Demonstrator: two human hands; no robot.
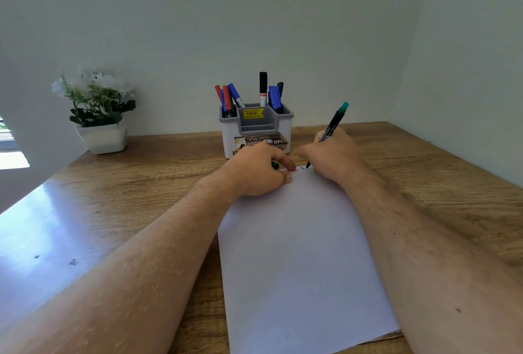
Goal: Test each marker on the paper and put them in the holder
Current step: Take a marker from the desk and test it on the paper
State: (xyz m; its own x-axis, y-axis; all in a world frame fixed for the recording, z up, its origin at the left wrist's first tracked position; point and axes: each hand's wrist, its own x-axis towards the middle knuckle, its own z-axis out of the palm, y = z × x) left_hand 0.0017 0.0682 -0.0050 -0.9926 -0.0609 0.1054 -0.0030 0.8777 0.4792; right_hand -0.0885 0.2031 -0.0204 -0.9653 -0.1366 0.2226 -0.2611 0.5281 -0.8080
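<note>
Your right hand (329,155) grips the green marker (333,124) like a pen, tip down on the far edge of the paper (297,254), just in front of the holder (256,130), so the test mark stays small. Your left hand (256,169), fingers curled around what looks like the green cap (275,165), rests on the same far edge, likely pinning the sheet. The other markers (230,99) already stand in the holder.

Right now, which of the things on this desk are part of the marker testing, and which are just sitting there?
Part of the job:
- green-ended black marker, gripped by the right hand
- white paper sheet
- small green cap in the left hand
- white-and-grey plastic holder with red, blue and black markers

Just sitting there:
- white flowers in a white pot
- wooden desk
</note>
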